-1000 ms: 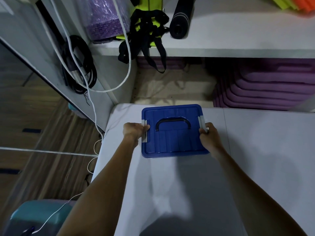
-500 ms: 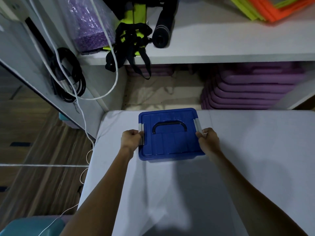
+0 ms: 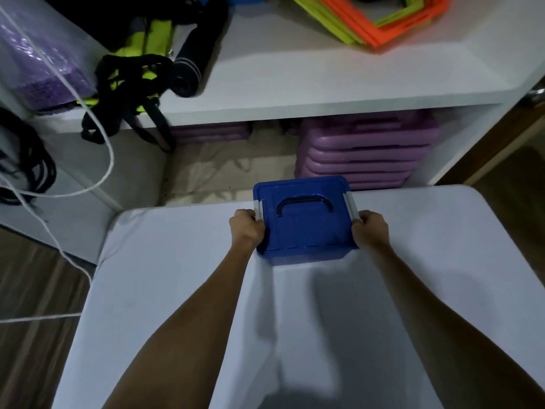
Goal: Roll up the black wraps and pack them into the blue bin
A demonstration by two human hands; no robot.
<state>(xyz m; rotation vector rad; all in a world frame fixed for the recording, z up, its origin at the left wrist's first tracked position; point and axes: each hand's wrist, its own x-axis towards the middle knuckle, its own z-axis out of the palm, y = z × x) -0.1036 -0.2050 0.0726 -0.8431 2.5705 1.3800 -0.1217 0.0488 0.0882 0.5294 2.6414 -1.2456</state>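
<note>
At the far edge of the table, both hands are closed on the blue bin. The left hand grips its left side at 9 o'clock, with the fingers curled at the grey latch. The right hand grips the right side at 3 o'clock, beside the second grey latch. The lid is on the bin, and a dark handle lies flat on top of it. I cannot tell if the bin rests on the table or is lifted a little.

The table is covered by a plain pale sheet with some soft folds. At 12 o'clock stands a white shelf. Under it, purple mats are stacked. On the shelf, at 11 o'clock, lie black straps with a yellow-green bag and a dark rolled mat; at 1 o'clock lie orange and green frames. A white cable hangs at 10 o'clock. The floor is brown wood. No writing can be read.
</note>
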